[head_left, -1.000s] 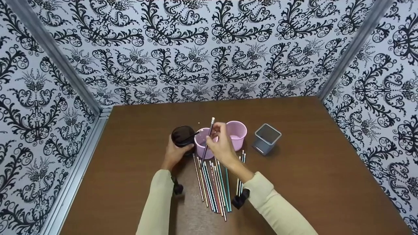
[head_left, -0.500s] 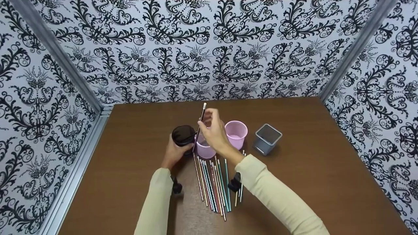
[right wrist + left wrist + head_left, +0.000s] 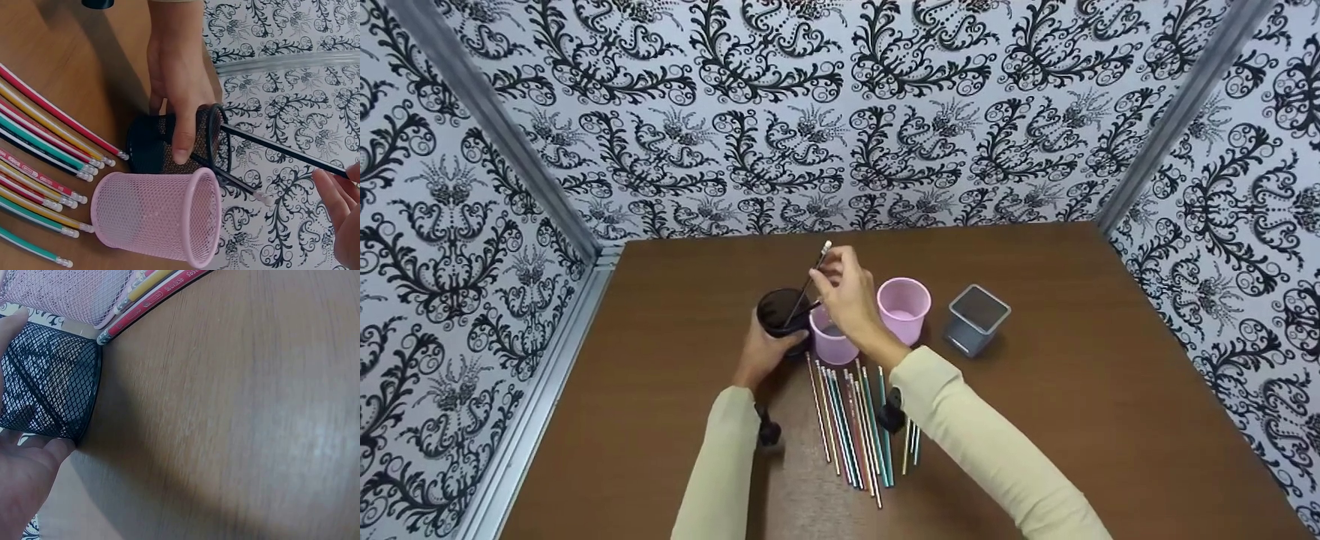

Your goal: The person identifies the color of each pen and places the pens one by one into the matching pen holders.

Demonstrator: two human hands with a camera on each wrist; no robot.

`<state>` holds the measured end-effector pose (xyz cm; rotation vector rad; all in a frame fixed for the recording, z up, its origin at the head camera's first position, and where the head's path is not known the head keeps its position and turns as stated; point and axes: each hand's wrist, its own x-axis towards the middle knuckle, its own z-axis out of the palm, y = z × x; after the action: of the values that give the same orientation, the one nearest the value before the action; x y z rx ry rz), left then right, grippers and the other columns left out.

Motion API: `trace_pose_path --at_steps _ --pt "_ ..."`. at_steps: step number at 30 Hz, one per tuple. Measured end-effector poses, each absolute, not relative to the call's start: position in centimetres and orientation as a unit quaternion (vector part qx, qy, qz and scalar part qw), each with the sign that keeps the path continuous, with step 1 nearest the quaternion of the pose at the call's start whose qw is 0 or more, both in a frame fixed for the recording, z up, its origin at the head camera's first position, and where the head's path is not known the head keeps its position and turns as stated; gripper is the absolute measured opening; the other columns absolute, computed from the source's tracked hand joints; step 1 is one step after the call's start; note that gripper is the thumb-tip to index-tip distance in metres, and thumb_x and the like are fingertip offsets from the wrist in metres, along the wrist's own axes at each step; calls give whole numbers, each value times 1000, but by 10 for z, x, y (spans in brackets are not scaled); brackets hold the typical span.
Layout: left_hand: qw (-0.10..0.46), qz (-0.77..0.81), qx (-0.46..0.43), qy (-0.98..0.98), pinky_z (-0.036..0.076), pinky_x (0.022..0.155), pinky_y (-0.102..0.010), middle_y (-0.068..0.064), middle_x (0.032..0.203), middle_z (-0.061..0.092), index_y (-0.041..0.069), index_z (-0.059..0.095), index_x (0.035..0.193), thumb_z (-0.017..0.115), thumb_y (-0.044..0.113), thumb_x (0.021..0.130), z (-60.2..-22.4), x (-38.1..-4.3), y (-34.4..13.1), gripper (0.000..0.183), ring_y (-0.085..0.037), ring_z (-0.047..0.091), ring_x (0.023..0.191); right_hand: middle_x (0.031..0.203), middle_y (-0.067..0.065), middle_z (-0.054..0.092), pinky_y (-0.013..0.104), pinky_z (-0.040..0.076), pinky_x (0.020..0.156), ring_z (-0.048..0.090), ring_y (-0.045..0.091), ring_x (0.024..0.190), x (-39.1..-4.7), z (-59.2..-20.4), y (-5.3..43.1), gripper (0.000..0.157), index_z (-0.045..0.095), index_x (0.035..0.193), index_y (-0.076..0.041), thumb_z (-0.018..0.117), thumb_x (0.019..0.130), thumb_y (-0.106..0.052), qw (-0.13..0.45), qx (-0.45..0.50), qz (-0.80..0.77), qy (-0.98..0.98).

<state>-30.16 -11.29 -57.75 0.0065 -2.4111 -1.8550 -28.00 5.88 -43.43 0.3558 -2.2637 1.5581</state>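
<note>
My left hand [image 3: 763, 351] grips the side of a round black mesh pencil cup [image 3: 781, 301]. In the right wrist view its thumb lies along the mesh. My right hand [image 3: 849, 298] pinches a black pencil [image 3: 287, 151] near its white-eraser end. That pencil slants down, its lower end inside the black cup's mouth. A second black pencil [image 3: 243, 185] leans in the same cup, eraser end sticking out over the rim. Close beside the black cup stands a pink mesh cup [image 3: 834, 348], partly hidden behind my right hand in the head view.
Another pink cup [image 3: 904, 298] and a square grey mesh cup [image 3: 975, 319] stand to the right. Several striped pencils [image 3: 851, 435] in red, yellow, teal and black lie on the brown table [image 3: 1072, 420] in front of the cups. Patterned walls [image 3: 840, 112] enclose the table.
My right hand has moved up and left with the black pencil, from over the near pink cup to the black cup. The pencil's lower end has entered it. My left hand keeps its grip.
</note>
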Motion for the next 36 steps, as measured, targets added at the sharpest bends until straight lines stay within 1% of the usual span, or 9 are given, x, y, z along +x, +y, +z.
trace_pose_path --at_steps 3,10,17,19,24,27,32,36 --pt "49 -598 6 -800 36 117 -48 -23 144 51 2 31 148 87 20 75 -578 -301 -114 94 -34 49 136 108 22 73 32 60 88 74 31 100 -279 -441 59 24 55 110 0 69 92 -8 184 122 536 -815" --pt "44 -597 7 -801 36 116 -48 -22 145 51 4 31 149 87 22 74 -579 -300 -116 96 -34 48 136 103 19 75 31 60 85 75 29 95 -275 -455 59 16 58 104 0 66 93 -9 165 123 530 -823" --pt "45 -594 8 -803 36 117 -49 -22 145 52 4 31 149 88 22 74 -578 -301 -116 95 -34 49 136 98 16 75 40 60 81 74 29 88 -273 -467 58 17 68 101 0 66 94 -15 155 110 504 -842" --pt "48 -595 7 -803 35 117 -49 -22 145 51 4 32 149 88 21 74 -578 -301 -116 95 -35 49 136 95 15 75 40 60 81 73 28 86 -273 -470 58 17 70 99 0 66 94 -15 168 114 487 -850" --pt "51 -598 0 -800 36 117 -48 -21 145 52 4 34 147 88 20 74 -578 -301 -115 93 -34 49 136 86 13 73 36 58 74 70 25 77 -272 -474 56 16 75 95 2 69 91 -12 214 126 447 -859" --pt "52 -599 2 -799 36 116 -48 -21 145 53 4 34 147 88 20 73 -579 -301 -116 93 -34 49 135 82 12 73 34 57 71 68 24 74 -271 -476 53 14 76 93 2 70 89 -11 226 129 430 -864" --pt "45 -591 6 -806 37 115 -50 -22 145 51 4 32 148 87 22 74 -576 -300 -116 94 -35 49 135 88 14 76 35 58 72 71 25 76 -269 -480 52 16 77 95 2 70 89 -11 225 127 422 -869" --pt "44 -588 11 -808 37 115 -50 -23 145 52 4 32 148 88 22 74 -577 -300 -115 94 -35 50 135 93 14 77 34 58 74 72 25 79 -268 -483 53 15 77 95 2 70 89 -10 224 126 429 -866"
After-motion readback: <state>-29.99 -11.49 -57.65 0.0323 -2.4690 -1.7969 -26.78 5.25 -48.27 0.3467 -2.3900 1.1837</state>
